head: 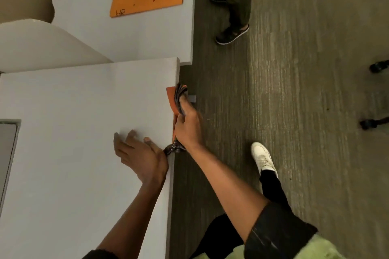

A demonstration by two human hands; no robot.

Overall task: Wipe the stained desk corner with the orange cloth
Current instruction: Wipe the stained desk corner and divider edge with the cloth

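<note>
A: The white surface (pixel 73 122) fills the left half of the view. Where is the orange cloth?

B: The orange cloth (pixel 171 101) hangs over the right edge of the surface, at about one o'clock from the left hand. It has dark, dirty folds.

A: How are the hands?

B: The right hand (pixel 188 128) is clamped around the cloth, thumb on top. The left hand (pixel 140 153) is open, fingers apart, lying flat on the surface near the edge.

A: I cannot make out the stain itself. How should one wipe well?

B: I think it is best to turn a clean orange face onto the corner, press evenly, and lean on the flat hand.
</note>
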